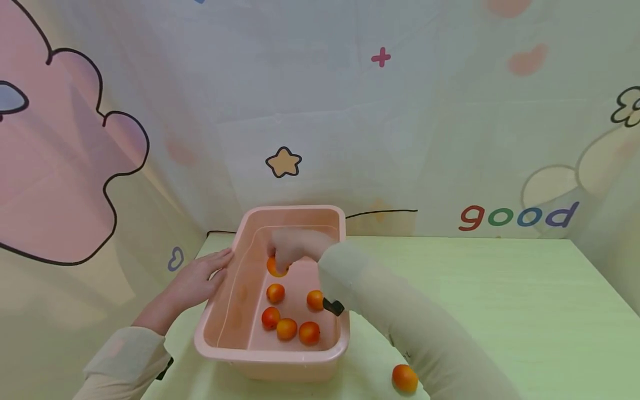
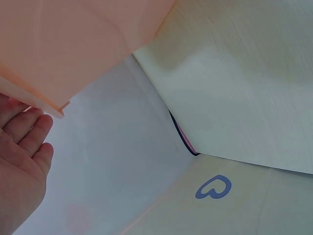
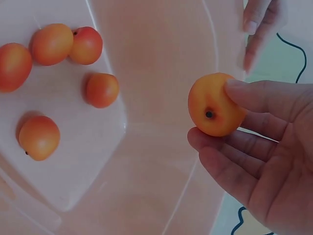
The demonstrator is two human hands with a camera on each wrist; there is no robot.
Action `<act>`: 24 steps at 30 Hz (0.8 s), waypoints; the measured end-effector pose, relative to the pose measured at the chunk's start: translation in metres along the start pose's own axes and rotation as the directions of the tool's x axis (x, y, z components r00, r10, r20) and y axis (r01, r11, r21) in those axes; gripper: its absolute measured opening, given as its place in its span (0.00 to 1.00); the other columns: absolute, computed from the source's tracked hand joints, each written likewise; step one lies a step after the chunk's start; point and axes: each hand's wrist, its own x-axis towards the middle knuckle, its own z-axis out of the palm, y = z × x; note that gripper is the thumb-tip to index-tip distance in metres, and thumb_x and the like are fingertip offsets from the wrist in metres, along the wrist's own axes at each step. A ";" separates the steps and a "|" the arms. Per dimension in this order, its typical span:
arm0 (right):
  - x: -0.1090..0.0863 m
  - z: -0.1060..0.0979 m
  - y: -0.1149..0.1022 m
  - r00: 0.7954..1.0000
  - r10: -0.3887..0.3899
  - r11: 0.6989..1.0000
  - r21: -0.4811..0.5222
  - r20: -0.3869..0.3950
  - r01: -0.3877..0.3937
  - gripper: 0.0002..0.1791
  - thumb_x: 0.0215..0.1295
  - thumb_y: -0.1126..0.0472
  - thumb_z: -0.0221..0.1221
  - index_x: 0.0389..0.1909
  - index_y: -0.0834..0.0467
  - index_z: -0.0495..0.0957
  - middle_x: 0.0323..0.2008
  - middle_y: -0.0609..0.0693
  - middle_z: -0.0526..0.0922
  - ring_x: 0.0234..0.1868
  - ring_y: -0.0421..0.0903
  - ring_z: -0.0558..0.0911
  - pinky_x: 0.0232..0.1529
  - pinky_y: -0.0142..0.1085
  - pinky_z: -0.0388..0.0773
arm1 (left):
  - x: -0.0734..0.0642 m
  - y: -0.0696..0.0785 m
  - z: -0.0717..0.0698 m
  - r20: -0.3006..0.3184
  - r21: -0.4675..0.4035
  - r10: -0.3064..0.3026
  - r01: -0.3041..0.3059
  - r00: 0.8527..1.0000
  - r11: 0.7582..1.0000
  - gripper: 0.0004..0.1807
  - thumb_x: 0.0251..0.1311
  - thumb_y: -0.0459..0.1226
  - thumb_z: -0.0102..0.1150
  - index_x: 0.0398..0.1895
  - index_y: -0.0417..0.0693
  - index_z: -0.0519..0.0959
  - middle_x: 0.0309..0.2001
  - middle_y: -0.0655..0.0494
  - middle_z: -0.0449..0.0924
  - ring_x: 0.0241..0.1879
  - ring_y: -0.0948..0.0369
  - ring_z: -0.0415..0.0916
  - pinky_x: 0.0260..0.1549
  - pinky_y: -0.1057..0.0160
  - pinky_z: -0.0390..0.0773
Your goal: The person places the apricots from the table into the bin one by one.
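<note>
A pink plastic basin (image 1: 272, 355) stands on the table with several orange-red apricots on its floor, such as one apricot (image 1: 309, 333) near the front. My right hand (image 1: 297, 247) reaches inside over the far part of the basin. Between thumb and fingertips it pinches a yellow-orange apricot (image 3: 212, 100), whose dark stem pit shows in the right wrist view. On the left, my left hand (image 1: 197, 280) touches the basin's outer rim with extended fingers. In the left wrist view, those fingers (image 2: 36, 134) lie right under the rim's edge.
One more apricot (image 1: 404, 379) lies on the pale green table (image 1: 480, 294), to the right of the basin and beside my right sleeve (image 1: 400, 311). A printed cloth (image 1: 320, 128) hangs behind the table and along its left side, close to the basin's far end.
</note>
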 end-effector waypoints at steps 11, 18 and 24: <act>0.013 0.020 0.008 0.996 0.048 0.992 0.119 -0.072 -0.039 0.10 0.46 0.65 0.65 0.29 0.49 0.79 0.30 0.44 0.78 0.35 0.45 0.77 0.37 0.33 0.78 | 0.001 0.001 0.001 0.005 -0.013 -0.011 0.011 1.000 1.000 0.23 0.61 0.34 0.45 0.60 0.37 0.63 0.62 0.41 0.61 0.60 0.43 0.60 0.55 0.45 0.63; 0.027 0.032 0.016 0.995 0.067 0.993 0.106 -0.076 -0.059 0.14 0.45 0.65 0.66 0.33 0.47 0.79 0.32 0.42 0.78 0.36 0.44 0.76 0.40 0.35 0.77 | 0.001 0.000 0.001 -0.007 -0.002 -0.001 0.001 1.000 1.000 0.23 0.60 0.34 0.46 0.59 0.37 0.64 0.61 0.41 0.62 0.60 0.43 0.60 0.55 0.45 0.63; 0.028 0.041 0.013 0.989 0.142 0.979 0.156 -0.039 -0.134 0.17 0.44 0.65 0.66 0.36 0.47 0.77 0.33 0.41 0.77 0.38 0.44 0.74 0.47 0.41 0.75 | 0.000 0.000 0.001 -0.016 -0.008 0.001 -0.001 1.000 1.000 0.23 0.60 0.33 0.46 0.59 0.37 0.65 0.61 0.40 0.63 0.60 0.44 0.61 0.55 0.45 0.64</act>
